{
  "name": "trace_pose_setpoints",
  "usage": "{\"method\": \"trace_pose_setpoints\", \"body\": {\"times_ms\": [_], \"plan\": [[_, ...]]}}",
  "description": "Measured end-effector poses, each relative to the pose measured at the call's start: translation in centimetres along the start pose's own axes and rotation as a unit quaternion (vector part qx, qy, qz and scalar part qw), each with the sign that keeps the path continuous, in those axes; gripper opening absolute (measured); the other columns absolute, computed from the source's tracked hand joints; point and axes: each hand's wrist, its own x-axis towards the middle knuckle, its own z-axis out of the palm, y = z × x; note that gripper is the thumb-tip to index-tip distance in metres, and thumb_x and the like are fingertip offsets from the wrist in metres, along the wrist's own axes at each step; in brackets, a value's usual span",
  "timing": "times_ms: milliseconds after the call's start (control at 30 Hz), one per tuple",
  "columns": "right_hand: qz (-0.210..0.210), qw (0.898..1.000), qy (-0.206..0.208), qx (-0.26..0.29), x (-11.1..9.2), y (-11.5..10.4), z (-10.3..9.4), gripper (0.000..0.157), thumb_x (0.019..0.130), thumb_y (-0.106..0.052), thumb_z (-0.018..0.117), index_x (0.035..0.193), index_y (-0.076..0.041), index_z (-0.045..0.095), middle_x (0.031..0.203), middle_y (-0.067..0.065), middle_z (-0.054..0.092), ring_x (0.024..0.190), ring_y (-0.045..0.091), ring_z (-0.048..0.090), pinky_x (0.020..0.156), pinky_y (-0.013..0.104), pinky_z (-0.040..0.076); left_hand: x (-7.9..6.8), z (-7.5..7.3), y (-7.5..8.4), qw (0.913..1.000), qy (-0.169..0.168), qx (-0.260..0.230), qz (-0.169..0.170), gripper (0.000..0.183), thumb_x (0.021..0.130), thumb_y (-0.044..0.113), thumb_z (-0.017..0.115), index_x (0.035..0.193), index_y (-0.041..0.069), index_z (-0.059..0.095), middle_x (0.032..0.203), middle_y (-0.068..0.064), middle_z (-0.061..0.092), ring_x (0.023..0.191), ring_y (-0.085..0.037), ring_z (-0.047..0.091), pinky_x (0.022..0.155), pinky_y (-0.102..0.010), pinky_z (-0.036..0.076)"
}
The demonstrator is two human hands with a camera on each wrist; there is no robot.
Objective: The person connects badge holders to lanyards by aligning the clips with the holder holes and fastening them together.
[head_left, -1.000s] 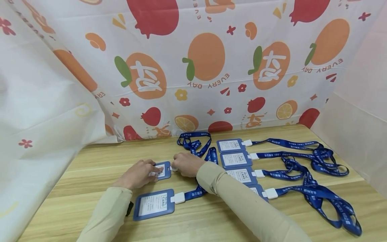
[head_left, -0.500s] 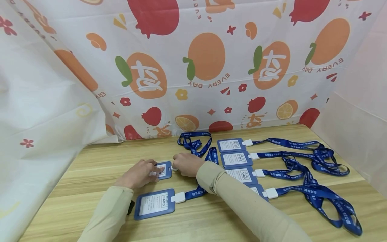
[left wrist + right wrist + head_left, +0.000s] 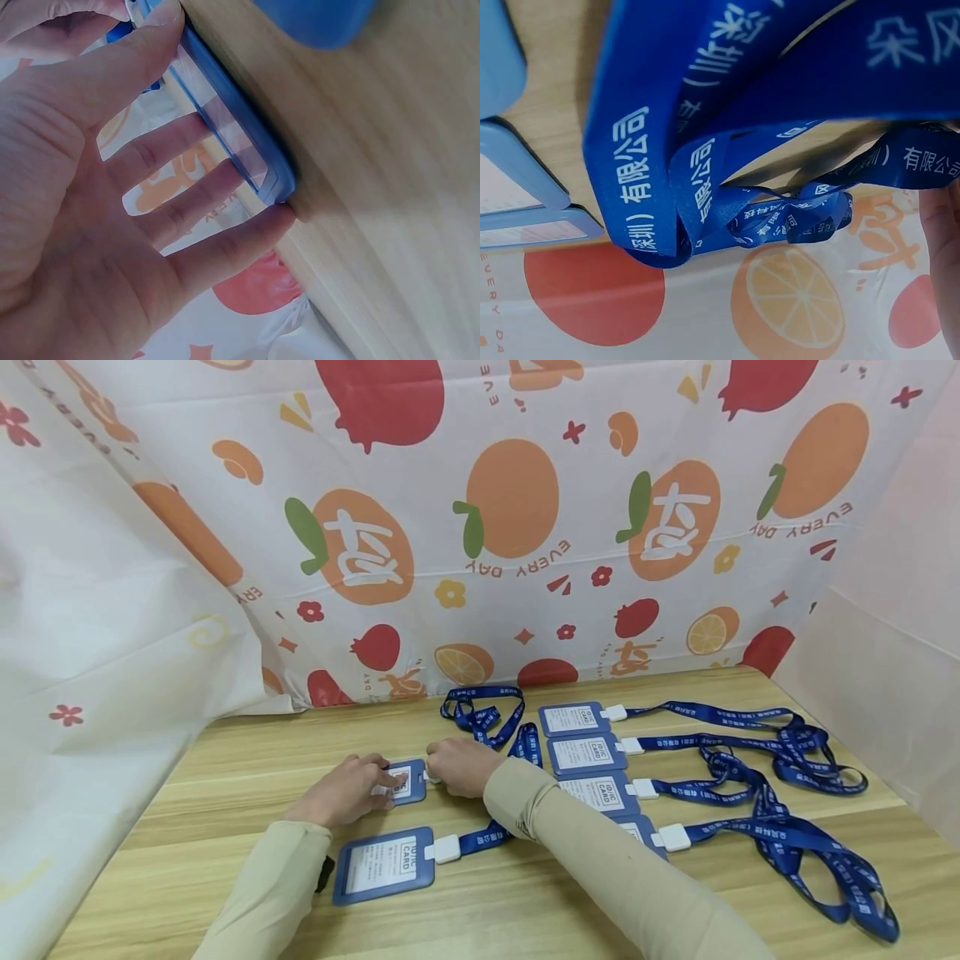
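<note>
My left hand (image 3: 347, 790) holds a small blue badge holder (image 3: 418, 781) on the table, thumb on its face. In the left wrist view, the other fingers of the left hand (image 3: 112, 195) reach the edge and corner of the badge holder (image 3: 247, 135). Right beside it, my right hand (image 3: 463, 767) has its fingers curled at the holder's slotted end, pinching a white lanyard clip (image 3: 430, 776) mostly hidden by them. A blue lanyard (image 3: 637, 180) with white lettering hangs large in the right wrist view. Only part of the right hand (image 3: 941, 255) shows there.
Nearer the front lies another badge holder (image 3: 384, 866), its white clip (image 3: 447, 849) fixed to a blue lanyard (image 3: 483, 837). Several assembled badges (image 3: 576, 719) lie stacked in a column on the right, their lanyards (image 3: 821, 852) spread toward the right edge. A fruit-print cloth (image 3: 517, 627) stands behind the table.
</note>
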Motion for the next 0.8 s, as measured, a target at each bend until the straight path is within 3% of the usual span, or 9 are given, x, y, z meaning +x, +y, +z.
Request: {"method": "trace_pose_setpoints", "body": {"times_ms": [800], "plan": [[-0.011, 1.000, 0.008, -0.017, 0.19, -0.16, 0.10, 0.016, 0.094, -0.011, 0.073, 0.109, -0.013, 0.079, 0.104, 0.001, 0.069, 0.086, 0.010, 0.064, 0.080, 0.018, 0.052, 0.06, -0.11, -0.02, 0.9999, -0.005, 0.009, 0.006, 0.036, 0.086, 0.013, 0.081, 0.120, 0.007, 0.075, 0.126, -0.025, 0.062, 0.109, -0.040, 0.059, 0.097, -0.059, 0.048]]}}
